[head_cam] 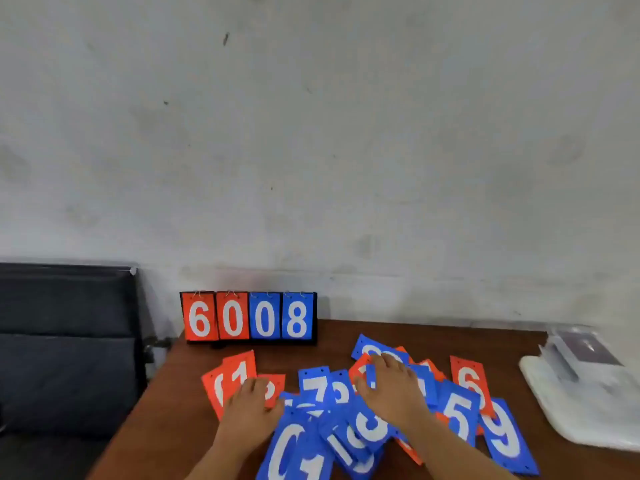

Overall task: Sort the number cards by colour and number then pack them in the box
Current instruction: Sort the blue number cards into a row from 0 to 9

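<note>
In the head view, the number cards (346, 441) lay loose and overlapping on the near part of the brown table (173, 410), red and blue mixed together.

Your left hand (251, 407) rested palm down on a small group of red cards (227, 379) at the left side of the pile. Its fingers were laid flat on them and gripped nothing. Your right hand (394, 389) rested palm down in the middle of the pile, on red and blue cards together. Its fingers were spread and almost straight, and they also held nothing.

Between your hands a blue 7 card (317, 386) showed. To the right of your right hand lay a blue 5 card (459, 415), a red 6 card (469, 377) and, nearer, a blue 9 card (507, 439).

At the far left of the table a flip scoreboard (247, 317) stood upright and showed 6 and 0 in red, then 0 and 8 in blue. At the right edge lay white packaging (585, 407) with a clear plastic part; whether it was the box, I cannot tell. A black chair (65, 344) stood left of the table.
</note>
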### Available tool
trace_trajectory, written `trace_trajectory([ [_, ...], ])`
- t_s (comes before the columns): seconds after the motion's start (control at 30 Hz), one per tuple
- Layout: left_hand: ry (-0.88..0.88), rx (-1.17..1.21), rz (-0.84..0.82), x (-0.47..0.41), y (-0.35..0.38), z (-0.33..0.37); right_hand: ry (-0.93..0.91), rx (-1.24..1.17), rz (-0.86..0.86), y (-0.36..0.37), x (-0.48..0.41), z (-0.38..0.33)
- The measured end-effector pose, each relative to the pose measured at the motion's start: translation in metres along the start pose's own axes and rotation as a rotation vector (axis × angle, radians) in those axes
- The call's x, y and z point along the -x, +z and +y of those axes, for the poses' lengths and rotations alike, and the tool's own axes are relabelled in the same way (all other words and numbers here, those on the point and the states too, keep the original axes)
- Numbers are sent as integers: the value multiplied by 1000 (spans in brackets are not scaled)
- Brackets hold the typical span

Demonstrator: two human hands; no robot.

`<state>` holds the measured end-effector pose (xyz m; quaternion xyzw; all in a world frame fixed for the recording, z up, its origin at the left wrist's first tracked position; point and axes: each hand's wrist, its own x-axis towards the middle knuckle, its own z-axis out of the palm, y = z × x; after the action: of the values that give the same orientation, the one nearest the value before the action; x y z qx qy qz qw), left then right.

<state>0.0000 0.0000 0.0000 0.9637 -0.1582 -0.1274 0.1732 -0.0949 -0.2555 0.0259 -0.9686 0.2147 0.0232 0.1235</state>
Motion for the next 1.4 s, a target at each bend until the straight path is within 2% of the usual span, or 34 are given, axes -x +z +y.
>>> trace_trajectory([
  [0.2, 85, -32, 1, -11, 73, -27, -128, 39, -59, 79, -4, -13],
  [0.4, 129, -61, 127, -8, 116, -42, -258, 91, -65, 145, 16, -23],
  [0.5, 91, 50, 109, -10, 119, -43, -276, 98, -30, 160, 25, -26],
  [0.63, 14, 332, 147, 2, 115, -47, -339, 43, 74, 163, 47, -35],
  [0.7, -9, 444, 193, 14, 112, -55, -349, -6, 55, 166, 63, -40],
  [0.8, -16, 474, 249, 32, 107, -68, -364, 22, -49, 169, 78, -47],
  [0.9, -45, 536, 316, 49, 101, -81, -352, 47, -76, 169, 86, -51],
  [1.0, -67, 725, 377, 69, 95, -92, -298, -74, -61, 162, 93, -52],
  [1.1, -103, 797, 437, 87, 93, -102, -273, -160, 36, 156, 96, -52],
  [1.27, -149, 807, 461, 108, 94, -120, -120, -431, 158, 136, 97, -59],
  [1.4, -148, 717, 374, 119, 96, -124, -123, -646, 232, 111, 111, -66],
])
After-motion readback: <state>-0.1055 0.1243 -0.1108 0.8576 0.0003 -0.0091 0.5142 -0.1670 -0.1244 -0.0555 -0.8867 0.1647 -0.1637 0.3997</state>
